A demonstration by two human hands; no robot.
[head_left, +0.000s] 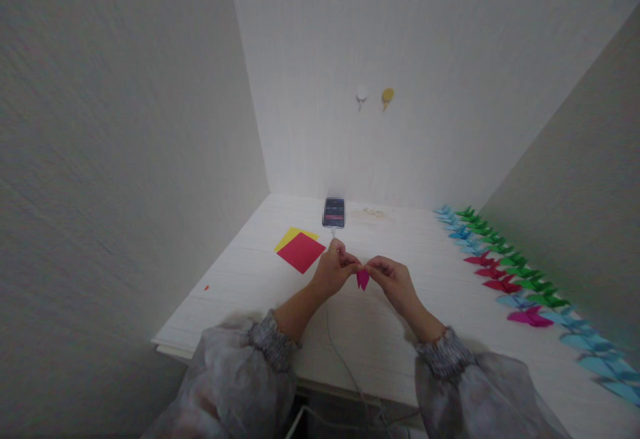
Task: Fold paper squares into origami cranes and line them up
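Observation:
Between my two hands hangs a small folded piece of magenta origami paper, its pointed ends facing down toward me. My left hand pinches its top from the left with thumb and fingers. From the other side, my right hand pinches the same top edge, fingertips nearly meeting those of the left. The fingertips hide the upper part of the paper. Just left of my left hand lies a red paper square, partly over a yellow paper square.
Folded paper cranes line the right side of the white table: green cranes, red cranes, blue cranes and a magenta crane. A phone stands at the back, with a cable running toward me. Two hooks are on the wall.

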